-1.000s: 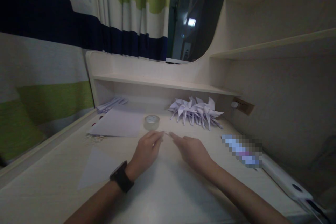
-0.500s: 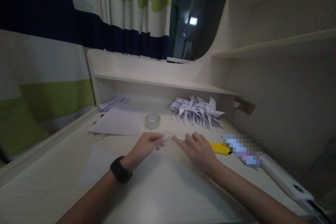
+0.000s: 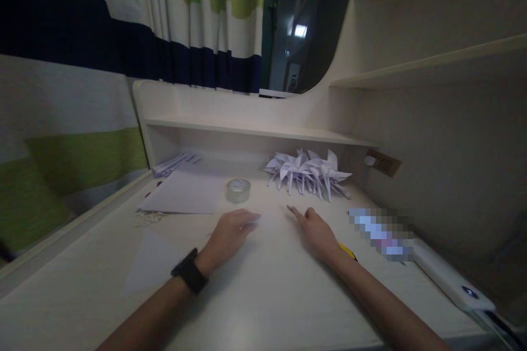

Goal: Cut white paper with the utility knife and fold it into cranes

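My left hand (image 3: pixel 230 233), with a black watch (image 3: pixel 190 271) on its wrist, has its fingers closed on a small piece of white paper (image 3: pixel 256 220). My right hand (image 3: pixel 315 233) is closed round a yellow utility knife (image 3: pixel 347 250). Its thin grey tip points forward and left past the fingertips, and the handle's end shows beside the wrist. Most of the handle is hidden by the hand. The two hands are apart, with white tabletop (image 3: pixel 263 279) between them.
Behind the hands stands a roll of clear tape (image 3: pixel 237 191). White paper pinwheels (image 3: pixel 307 170) lie at the back right. Paper sheets (image 3: pixel 181 189) and rolled paper (image 3: pixel 177 163) are at the left. A white power strip (image 3: pixel 450 274) runs along the right side.
My right hand has drawn the knife away from the paper in my left hand, and the knife has tilted. The gap between the hands has widened.
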{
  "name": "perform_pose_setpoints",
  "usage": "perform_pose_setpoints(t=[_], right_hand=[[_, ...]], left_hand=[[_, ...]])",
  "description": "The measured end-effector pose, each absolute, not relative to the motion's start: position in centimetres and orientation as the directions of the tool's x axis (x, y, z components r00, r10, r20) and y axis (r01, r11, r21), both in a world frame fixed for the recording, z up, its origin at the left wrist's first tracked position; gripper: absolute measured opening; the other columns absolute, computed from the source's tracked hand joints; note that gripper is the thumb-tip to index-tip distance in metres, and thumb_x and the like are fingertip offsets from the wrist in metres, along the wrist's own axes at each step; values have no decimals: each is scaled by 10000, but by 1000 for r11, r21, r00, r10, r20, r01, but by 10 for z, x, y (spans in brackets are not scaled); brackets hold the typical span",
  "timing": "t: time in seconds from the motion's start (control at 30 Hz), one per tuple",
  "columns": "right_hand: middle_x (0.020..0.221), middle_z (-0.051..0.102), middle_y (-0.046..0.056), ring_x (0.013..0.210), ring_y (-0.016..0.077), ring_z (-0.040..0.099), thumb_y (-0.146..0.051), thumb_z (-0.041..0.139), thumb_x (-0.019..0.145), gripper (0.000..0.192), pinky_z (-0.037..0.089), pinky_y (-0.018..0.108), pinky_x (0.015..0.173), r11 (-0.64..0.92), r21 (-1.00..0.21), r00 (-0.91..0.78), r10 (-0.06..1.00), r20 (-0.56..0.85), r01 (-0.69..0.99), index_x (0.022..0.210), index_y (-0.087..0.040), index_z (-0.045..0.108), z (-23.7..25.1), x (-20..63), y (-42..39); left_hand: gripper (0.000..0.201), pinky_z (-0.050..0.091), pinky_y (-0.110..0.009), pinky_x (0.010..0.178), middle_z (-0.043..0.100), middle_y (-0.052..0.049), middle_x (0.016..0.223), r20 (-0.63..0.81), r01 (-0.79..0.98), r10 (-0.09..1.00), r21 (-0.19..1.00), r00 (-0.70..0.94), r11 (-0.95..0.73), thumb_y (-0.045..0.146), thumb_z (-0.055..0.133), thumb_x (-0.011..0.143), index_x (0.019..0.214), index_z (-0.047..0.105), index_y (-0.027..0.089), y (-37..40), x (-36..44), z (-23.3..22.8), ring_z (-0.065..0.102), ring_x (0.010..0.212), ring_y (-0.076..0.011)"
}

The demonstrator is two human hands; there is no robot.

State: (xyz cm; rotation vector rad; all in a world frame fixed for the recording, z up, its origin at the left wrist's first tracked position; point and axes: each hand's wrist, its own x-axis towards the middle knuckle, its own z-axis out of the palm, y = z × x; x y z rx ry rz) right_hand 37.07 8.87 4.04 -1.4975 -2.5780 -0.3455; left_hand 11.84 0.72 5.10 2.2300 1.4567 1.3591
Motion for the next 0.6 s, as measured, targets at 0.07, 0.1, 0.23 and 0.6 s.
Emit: perform_pose_setpoints(t=[0.07, 0.1, 0.23, 0.6], right_hand=[[975, 519, 87, 843, 190, 557, -66, 424, 853, 620, 375, 249, 711, 476, 126, -493, 839, 231, 870, 1425, -270, 299, 37, 373, 92], [969, 523, 90, 853, 194, 551, -70, 426, 853, 604, 375, 252, 721, 477, 125, -493, 838, 233, 870, 1417, -258, 321, 35, 374, 94], [944, 536, 99, 888, 203, 530, -142, 412, 899, 473, 368, 260, 762, 474, 85, -479, 841, 252, 876, 1367, -208, 419, 32, 379, 100], [961, 542, 110, 914, 203, 525, -208, 388, 942, 382, 363, 271, 800, 472, 42, -466, 845, 264, 880, 1310, -187, 485, 29, 382, 101]], left_hand=[[186, 494, -342, 812, 710, -66, 964, 620, 682, 762, 476, 187, -555, 217, 557, 859, 989, 690, 214, 6, 122, 49, 643, 875, -190], [187, 495, -338, 807, 704, -65, 964, 620, 688, 756, 456, 210, -564, 215, 549, 866, 995, 684, 214, 5, 123, 48, 640, 874, -188], [162, 492, -319, 774, 673, -63, 920, 595, 711, 766, 428, 243, -558, 205, 538, 870, 947, 680, 199, 7, 129, 49, 617, 851, -181], [122, 463, -311, 751, 642, -77, 847, 514, 759, 808, 393, 287, -520, 120, 560, 802, 806, 677, 153, 43, 132, 31, 595, 809, -193]])
